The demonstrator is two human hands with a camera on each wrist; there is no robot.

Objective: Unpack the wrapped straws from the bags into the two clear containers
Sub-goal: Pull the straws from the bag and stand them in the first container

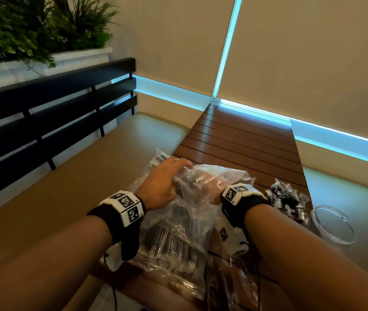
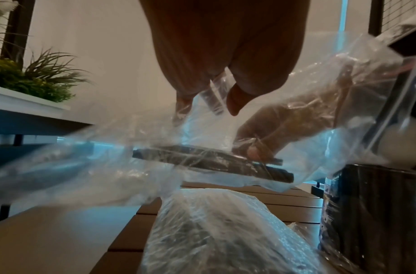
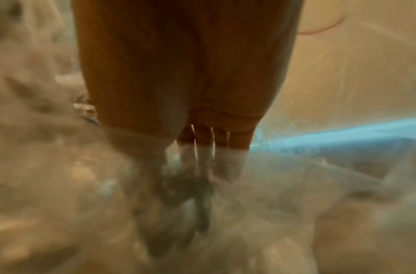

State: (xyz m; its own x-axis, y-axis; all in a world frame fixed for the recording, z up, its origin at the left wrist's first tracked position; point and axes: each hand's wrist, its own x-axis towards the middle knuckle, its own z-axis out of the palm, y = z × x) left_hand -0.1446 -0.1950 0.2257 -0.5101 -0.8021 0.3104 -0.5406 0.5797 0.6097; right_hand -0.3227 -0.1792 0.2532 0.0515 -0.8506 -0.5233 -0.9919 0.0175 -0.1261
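A clear plastic bag [image 1: 214,176] is lifted over the wooden table. My left hand [image 1: 176,176] pinches the bag's open edge [image 2: 213,96] between thumb and fingers. My right hand [image 2: 256,146] is inside the bag and grips a small bundle of black wrapped straws [image 2: 209,161]. In the right wrist view my right hand [image 3: 202,166] closes on the dark straws [image 3: 185,196], blurred by the film. A second, full bag of straws [image 1: 169,241] lies under my wrists. At the right stand a container full of straws [image 1: 288,198] and an empty clear container [image 1: 333,223].
The slatted wooden table [image 1: 245,135] runs away from me toward the wall. A tan padded bench [image 1: 66,187] with a black slatted back [image 1: 55,104] lies to the left, and a white planter [image 1: 44,61] with greenery behind it. Loose cables [image 1: 223,277] hang by my right forearm.
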